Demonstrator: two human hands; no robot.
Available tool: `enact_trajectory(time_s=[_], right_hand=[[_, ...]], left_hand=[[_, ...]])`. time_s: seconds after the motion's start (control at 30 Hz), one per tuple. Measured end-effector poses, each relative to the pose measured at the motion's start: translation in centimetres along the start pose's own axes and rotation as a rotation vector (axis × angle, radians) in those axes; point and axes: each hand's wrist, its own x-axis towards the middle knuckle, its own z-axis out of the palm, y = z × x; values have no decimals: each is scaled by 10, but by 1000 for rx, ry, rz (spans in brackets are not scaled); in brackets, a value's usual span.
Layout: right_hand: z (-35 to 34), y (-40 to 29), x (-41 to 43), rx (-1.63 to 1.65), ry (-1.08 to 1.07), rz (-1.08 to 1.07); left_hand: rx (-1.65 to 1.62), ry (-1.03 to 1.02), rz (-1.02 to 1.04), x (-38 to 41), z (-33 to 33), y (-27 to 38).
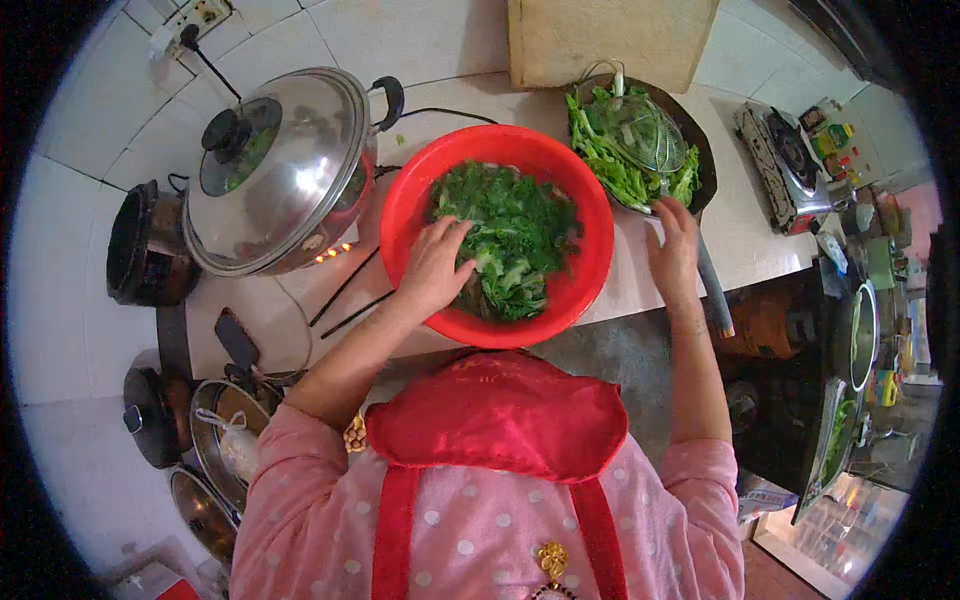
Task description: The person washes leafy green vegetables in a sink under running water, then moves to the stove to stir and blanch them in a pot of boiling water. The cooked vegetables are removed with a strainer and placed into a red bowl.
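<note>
A red plastic basin [592,277] stands before me, holding wilted leafy greens [510,240]. Over the basin's left part is my left hand [439,262], fingers spread at the edge of the greens; whether they touch is unclear. To the right, a dark wok [701,150] bears fresh-looking leafy greens [600,161], with a wire-mesh strainer [637,135] lying on top. My right hand [673,244] is at the wok's near rim, fingertips by the strainer's handle end; I cannot tell whether it grips it.
At left stands a large lidded electric pot [300,172], beside a dark pot [146,247]. Black chopsticks [349,292] lie left of the basin, a phone-like dark object [237,337] farther left. A wooden board [607,41] leans behind the wok; a gas stove [784,165] is at right.
</note>
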Motion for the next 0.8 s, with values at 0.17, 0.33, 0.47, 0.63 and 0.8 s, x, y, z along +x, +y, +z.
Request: enact_trajectory(time_s=[0.17,0.33,0.47,0.63,0.8], right_hand=[[47,-89,23,906,-404,363],[189,-55,33,678,-602,825],[148,-110,46,1041,-780,912],[149,-129,46,1245,-916,863],[128,-147,51,1375,-821,712]], left_hand=[[-635,91,-506,23,38,-35],[-1193,81,-790,23,15,-11],[-1401,9,-858,17,17,-24],[-1568,-36,-1001,42,49,-56],[-1771,-21,-922,40,17,-4]])
